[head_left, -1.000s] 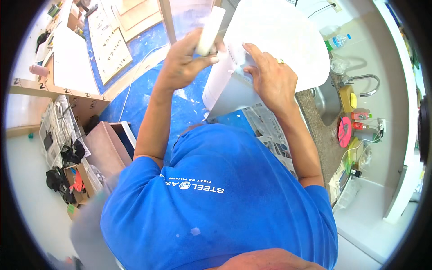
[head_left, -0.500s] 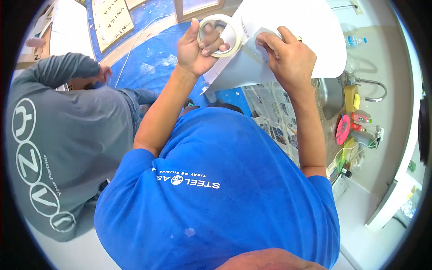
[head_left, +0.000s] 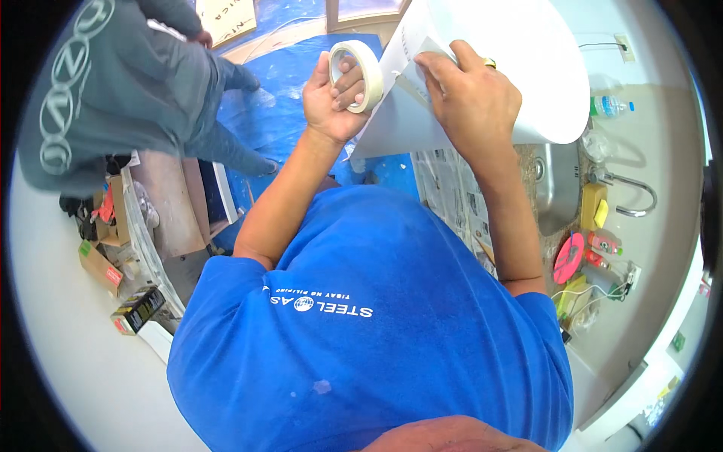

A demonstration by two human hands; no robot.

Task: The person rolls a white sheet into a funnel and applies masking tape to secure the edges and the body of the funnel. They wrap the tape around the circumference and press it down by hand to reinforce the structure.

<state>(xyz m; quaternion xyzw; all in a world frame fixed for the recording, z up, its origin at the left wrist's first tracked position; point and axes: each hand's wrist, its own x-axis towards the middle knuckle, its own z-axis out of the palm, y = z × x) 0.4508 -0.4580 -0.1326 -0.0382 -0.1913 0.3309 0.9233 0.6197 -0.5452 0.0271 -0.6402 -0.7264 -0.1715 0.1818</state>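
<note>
My left hand point(head_left: 325, 113) holds a roll of cream masking tape point(head_left: 372, 81), its curled fingers passing through the ring. A large white sheet point(head_left: 531, 75), curled along its near side, stretches beyond and between my hands. My right hand point(head_left: 478, 102) is closed in a pinch at the sheet's upper left part, thumb and fingertips together on its surface. A ring shows on one finger. Whether a strip of tape is also in that pinch is hidden by the fingers. The tape roll is close beside the sheet's left edge.
A person in a grey shirt point(head_left: 128, 83) is at the far left, over blue floor covering point(head_left: 286, 68). Boxes point(head_left: 139, 307) and a wooden board point(head_left: 169, 200) lie on the left. At right are a sink point(head_left: 556, 184), faucet point(head_left: 636, 197), bottle point(head_left: 611, 106) and pink disc point(head_left: 568, 258).
The person in grey has moved farther up and away at the left, uncovering boxes and boards. My left hand has turned the tape roll more edge-on; my right hand still pinches at the sheet.
</note>
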